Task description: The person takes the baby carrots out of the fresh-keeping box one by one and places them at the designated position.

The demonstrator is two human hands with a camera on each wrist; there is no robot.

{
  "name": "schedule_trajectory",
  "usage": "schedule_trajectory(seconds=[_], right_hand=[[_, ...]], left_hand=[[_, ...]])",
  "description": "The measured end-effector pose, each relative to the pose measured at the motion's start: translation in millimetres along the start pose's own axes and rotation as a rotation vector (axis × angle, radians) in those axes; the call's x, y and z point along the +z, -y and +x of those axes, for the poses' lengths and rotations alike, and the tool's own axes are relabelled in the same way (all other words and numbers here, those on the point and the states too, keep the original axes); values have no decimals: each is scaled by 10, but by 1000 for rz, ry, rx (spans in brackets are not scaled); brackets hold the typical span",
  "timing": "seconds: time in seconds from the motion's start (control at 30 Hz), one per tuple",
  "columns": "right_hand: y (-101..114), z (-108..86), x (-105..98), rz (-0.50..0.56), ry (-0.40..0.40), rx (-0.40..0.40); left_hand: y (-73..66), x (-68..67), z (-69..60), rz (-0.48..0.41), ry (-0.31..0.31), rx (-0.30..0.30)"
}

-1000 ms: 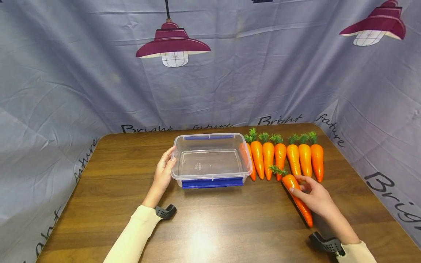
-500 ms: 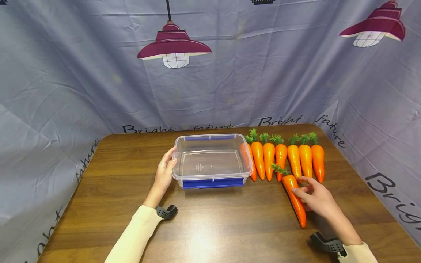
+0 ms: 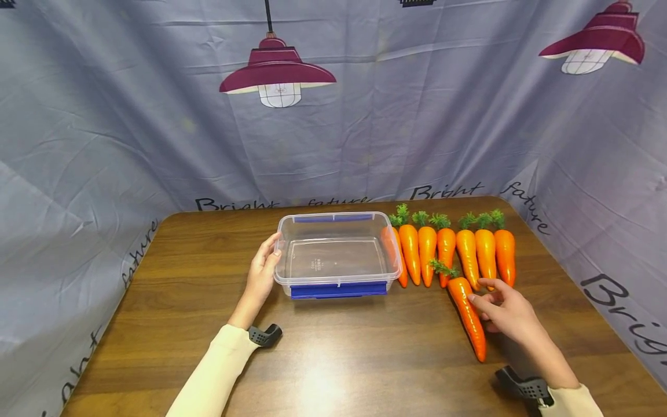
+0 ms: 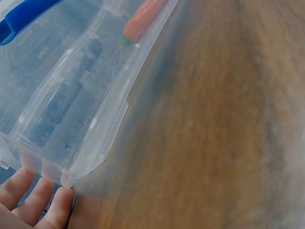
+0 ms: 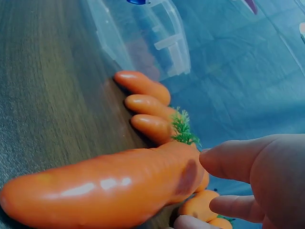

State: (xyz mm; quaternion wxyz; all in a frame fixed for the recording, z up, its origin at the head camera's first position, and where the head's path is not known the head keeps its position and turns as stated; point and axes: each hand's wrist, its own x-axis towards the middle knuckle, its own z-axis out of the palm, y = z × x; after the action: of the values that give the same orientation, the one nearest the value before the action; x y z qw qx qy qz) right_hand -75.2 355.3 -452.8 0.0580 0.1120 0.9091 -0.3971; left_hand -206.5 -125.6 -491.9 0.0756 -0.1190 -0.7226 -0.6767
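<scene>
My left hand [image 3: 260,272] rests against the left end of a clear plastic food container [image 3: 339,281] with blue latches. In the left wrist view, its fingers [image 4: 57,207] touch the outside of the wall under the rim, and the thumb is out of sight. On the table, a carrot [image 3: 469,321] with a green top lies tilted in front of a row of carrots [image 3: 486,252]. My right hand [image 3: 508,313] is just right of that front carrot, fingers loosely spread and holding nothing. In the right wrist view, the thumb tip is close to the carrot's thick end; contact is unclear.
The row holds several upright-lying carrots with green tops to the back; the leftmost shows partly through the container's wall. The wooden table [image 3: 187,301] is enclosed by a grey printed curtain [image 3: 354,133] at back and sides. No lid is visible.
The front carrot's tip has swung slightly left, and that carrot then stays put. My right hand has let go and drawn slightly right. The left hand and container hold their place.
</scene>
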Motion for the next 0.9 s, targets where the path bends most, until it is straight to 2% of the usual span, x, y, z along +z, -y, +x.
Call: schedule_trajectory(seconds=[0.33, 0.53, 0.9], right_hand=[[-56, -13, 8, 19, -16, 6], [-78, -15, -12, 60, -38, 5], [-154, -52, -57, 46, -34, 20]], left_hand=[[-5, -14, -22, 23, 17, -1], [14, -22, -29, 11, 3, 3], [7, -13, -59, 26, 27, 8]])
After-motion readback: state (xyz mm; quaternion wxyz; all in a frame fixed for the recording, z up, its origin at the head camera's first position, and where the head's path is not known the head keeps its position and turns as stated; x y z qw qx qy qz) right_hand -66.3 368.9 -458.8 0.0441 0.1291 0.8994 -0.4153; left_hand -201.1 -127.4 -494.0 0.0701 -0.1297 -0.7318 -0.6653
